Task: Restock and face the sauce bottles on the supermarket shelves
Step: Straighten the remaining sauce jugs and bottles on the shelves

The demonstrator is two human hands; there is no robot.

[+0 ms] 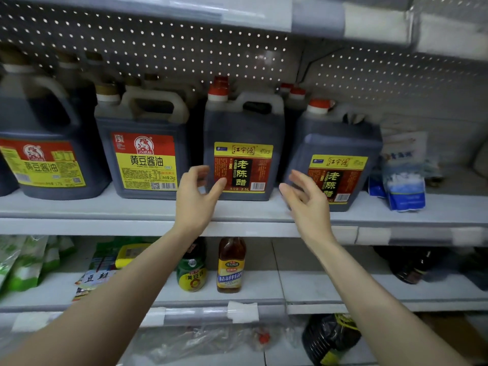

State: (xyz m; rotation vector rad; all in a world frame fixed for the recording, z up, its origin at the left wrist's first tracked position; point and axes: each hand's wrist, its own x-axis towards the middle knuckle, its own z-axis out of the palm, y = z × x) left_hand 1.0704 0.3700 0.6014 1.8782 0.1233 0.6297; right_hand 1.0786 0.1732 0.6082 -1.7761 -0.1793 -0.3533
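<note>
Behind everything, the perforated back panel (158, 43) filled the top of my view, and below it ran the grey shelf (79, 204) that carried the big jugs. Four of them stood along its front: two soy sauce jugs on the left, the far-left soy sauce jug (47, 159) partly cut off by the edge of my view and the second soy sauce jug (145, 159) facing me squarely with its red and yellow label. Right of those stood the centre vinegar jug (245, 143), upright and facing front. The right vinegar jug (340, 154) sat askew, its label slanting. More red-capped jugs showed behind the two vinegars.

The lower shelf (303, 286) lay beneath, with green packets (23, 262) at its left end and a dark bottle (406, 265) at its right.

My left hand (196, 196) was raised before the centre vinegar jug's lower left corner, fingers loosely curled and apart, thumb at the label's edge, gripping nothing. My right hand (309, 199) hung before the right vinegar jug's left corner, fingers spread and relaxed. I could not tell whether either hand touched its jug.

Blue and white bags (406, 180) leaned just beside the right vinegar jug. Between my forearms, on the lower shelf, stood a green-labelled jar (191, 273) and, close on its right, an amber bottle (231, 268).
</note>
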